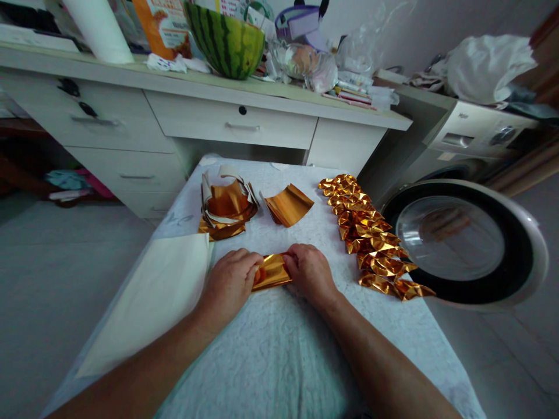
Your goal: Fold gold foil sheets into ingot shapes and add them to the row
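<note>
A partly folded sheet of gold foil paper lies on the cloth-covered table between my two hands. My left hand is closed on its left end, with thumb and fingers pressed together. At the right end, my right hand grips the same sheet. Beyond them rests a small stack of curved gold foil sheets. To its left is a looser pile of gold and white papers. Rows of folded gold foil ingots run along the table's right side.
A large pale sheet covers the table's left edge. Behind the table stands a white drawer desk bearing a cut watermelon, a paper roll and plastic bags. On the right, a washing machine's open round door reaches close to the ingots.
</note>
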The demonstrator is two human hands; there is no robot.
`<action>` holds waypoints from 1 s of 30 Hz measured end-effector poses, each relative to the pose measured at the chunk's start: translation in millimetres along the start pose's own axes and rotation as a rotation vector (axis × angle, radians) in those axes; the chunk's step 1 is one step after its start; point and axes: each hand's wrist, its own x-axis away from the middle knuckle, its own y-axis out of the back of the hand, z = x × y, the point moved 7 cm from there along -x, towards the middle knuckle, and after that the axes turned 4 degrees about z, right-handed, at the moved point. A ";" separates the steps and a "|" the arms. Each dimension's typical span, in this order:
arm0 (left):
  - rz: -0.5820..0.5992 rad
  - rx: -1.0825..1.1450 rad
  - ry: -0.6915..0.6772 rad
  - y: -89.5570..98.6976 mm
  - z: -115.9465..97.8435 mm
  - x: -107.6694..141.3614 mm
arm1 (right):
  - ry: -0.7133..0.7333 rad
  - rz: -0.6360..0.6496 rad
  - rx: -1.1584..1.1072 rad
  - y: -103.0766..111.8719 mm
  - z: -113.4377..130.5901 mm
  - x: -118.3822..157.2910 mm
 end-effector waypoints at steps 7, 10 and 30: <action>-0.111 -0.138 -0.160 5.3 -10.2 1.1 | -0.005 0.010 0.108 -3.4 3.1 -1.0; 0.022 0.012 -0.317 -4.7 -19.5 1.8 | -0.012 0.008 0.130 -4.2 2.8 -1.5; 0.127 -0.330 -0.331 -20.7 -48.1 25.1 | -0.082 0.032 0.085 0.2 -0.3 -0.9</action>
